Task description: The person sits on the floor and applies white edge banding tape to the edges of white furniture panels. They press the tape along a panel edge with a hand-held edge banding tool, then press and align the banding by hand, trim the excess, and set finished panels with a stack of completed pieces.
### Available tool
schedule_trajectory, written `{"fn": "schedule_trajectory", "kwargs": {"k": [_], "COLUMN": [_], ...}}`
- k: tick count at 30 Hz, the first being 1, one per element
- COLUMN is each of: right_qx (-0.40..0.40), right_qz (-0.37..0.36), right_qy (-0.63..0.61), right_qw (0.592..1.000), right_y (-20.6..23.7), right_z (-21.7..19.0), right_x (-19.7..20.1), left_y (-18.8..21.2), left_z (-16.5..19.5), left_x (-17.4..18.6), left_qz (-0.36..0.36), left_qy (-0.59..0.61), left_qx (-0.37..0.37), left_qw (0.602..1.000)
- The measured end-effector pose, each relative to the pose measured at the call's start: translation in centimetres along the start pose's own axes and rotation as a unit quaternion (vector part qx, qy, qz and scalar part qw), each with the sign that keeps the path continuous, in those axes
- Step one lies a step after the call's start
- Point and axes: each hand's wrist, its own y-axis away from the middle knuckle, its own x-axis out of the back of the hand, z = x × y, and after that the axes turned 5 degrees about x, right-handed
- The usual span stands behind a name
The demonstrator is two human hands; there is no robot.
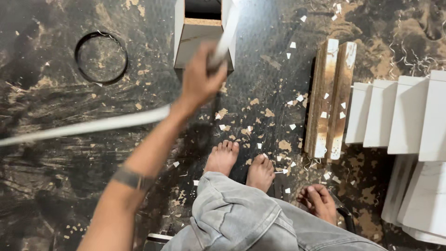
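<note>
We see 1 hand (200, 79), reaching out from the near left toward the far middle of the scene, its fingers curled tight around a long white strip (93, 124). Whether this is the left or right hand we cannot tell for sure, though the arm enters from the left and wears a dark band (132, 178) at the wrist; we take it as the left. The strip bends at the grip: 1 blurred length runs up past a white box-shaped board piece (200, 37) at the far middle, the other sweeps away to the left edge. The other hand is out of sight. Below, 2 bare feet (241, 165) stand on the dark, scuffed floor (55, 153), strewn with chips and shavings, with grey trousers (241, 218) nearest us. To the right lie 2 chipboard bars (331, 97) and, beyond them, a row of white panels (399, 114). A dark ring (101, 58) lies far left.
</note>
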Motion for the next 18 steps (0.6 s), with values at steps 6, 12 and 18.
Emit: {"fn": "schedule_trajectory", "kwargs": {"k": [6, 12, 18], "right_qx": [0.026, 0.055, 0.221], "right_qz": [-0.082, -0.095, -0.147], "right_qy": [0.042, 0.053, 0.203], "right_qw": [0.995, 0.993, 0.943], "right_y": [-1.8, -1.1, 0.3], "right_z": [1.1, 1.5, -4.9], "right_x": [-1.2, -2.9, -7.2], "left_y": [-9.8, -4.9, 4.0], "left_z": [0.2, 1.3, 5.7], "left_x": [2.2, 0.0, -0.6], "left_qz": [0.025, -0.184, -0.283], "left_qy": [-0.29, -0.321, -0.174], "left_qx": [-0.178, -0.13, -0.348], "left_qw": [0.94, 0.92, 0.877]}}
